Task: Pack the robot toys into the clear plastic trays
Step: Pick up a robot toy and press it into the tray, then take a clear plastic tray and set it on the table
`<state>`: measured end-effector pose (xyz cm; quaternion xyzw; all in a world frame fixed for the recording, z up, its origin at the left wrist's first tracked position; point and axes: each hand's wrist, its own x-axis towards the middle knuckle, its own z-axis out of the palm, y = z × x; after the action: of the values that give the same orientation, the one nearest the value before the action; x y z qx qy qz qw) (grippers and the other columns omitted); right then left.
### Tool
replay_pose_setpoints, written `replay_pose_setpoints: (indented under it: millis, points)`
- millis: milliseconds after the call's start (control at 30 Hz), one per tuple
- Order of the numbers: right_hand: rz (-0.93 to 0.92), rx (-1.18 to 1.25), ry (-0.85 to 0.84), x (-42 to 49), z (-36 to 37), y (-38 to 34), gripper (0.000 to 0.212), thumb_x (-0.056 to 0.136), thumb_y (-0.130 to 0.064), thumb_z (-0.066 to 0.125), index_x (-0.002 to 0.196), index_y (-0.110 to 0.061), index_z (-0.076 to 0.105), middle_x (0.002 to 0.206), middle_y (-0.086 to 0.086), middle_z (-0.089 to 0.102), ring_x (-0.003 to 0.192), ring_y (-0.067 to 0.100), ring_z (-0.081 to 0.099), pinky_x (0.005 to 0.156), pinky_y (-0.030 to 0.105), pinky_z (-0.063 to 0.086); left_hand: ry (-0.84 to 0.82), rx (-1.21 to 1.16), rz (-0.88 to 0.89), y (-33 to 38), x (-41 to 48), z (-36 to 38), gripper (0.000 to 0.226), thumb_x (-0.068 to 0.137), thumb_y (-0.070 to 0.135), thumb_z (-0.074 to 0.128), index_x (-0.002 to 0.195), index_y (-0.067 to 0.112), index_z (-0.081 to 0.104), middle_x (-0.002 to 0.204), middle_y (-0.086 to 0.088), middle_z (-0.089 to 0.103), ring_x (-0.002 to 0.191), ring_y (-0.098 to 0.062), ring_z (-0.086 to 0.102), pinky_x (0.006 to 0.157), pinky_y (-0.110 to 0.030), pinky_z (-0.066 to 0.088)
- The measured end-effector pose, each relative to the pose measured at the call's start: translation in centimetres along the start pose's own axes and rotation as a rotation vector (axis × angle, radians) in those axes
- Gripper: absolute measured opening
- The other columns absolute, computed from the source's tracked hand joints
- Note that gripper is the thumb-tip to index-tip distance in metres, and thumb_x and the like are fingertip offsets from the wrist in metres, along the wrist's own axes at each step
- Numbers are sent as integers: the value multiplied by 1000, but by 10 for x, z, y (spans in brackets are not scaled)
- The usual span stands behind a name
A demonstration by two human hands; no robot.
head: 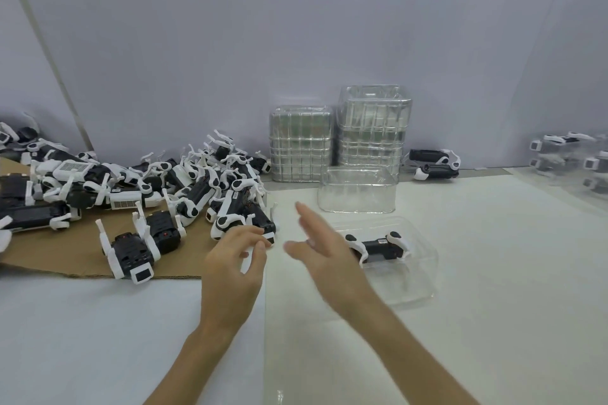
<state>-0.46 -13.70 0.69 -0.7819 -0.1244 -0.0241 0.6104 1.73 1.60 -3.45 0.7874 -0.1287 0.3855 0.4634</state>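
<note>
The empty, loosely curled left hand (pixel 234 261) is just below the black-and-white plastic robot toy (pixel 250 217), whose long axis runs up-left; the empty, flat right hand (pixel 324 250) is farther.

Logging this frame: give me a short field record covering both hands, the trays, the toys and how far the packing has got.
left hand: fingers loosely curled, holding nothing, fingertips at the nearest loose toy; contact unclear
right hand: open, fingers straight, blurred, beside the open tray
open tray: holds one packed toy
empty tray: just behind the open tray
tray stacks: two, side by side, further back
toy pile: on cardboard, left side
filled trays: far right, blurred
progress: most toys visibly unpacked
</note>
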Motion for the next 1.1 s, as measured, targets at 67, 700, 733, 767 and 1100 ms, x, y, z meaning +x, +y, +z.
replay_pose_setpoints:
  millis: [67,700,733,767,1100]
  points:
    - [102,126,29,1,26,8,73,91,-32,63,154,-37,27,157,-22,26,143,-5,24,118,24,23,-5,-4,-12,-2,0,-1,17,88,15,56,81,20,71,100,17,67,98,-8,64,76,-15,49]
    - [209,-794,110,38,-135,122,44,98,-21,52,142,-30,50,160,-5,32,144,14,34,116,29,19,-149,15,-111,-9,-2,5,22,93,10,61,77,23,70,91,20,67,95,-4,62,75,-20,48]
    - [213,-806,98,37,-135,120,42,99,-22,50,140,-32,52,159,-7,34,144,13,34,116,29,19,-225,18,-158,-11,-3,5,24,93,9,61,78,25,70,93,23,66,95,-2,62,77,-22,48]
    - [216,-800,96,36,-137,119,40,100,-23,50,138,-33,53,158,-8,35,144,11,33,115,28,19,-308,31,-192,-12,-4,6,24,93,10,62,81,28,70,96,26,66,98,1,62,80,-24,47]
    - [263,-787,188,62,-125,91,23,91,-22,62,113,-24,67,120,-4,65,106,19,62,91,33,48,-1009,535,-110,-32,-24,19,58,105,51,28,158,37,11,167,10,-5,152,-7,-11,122,-31,-9]
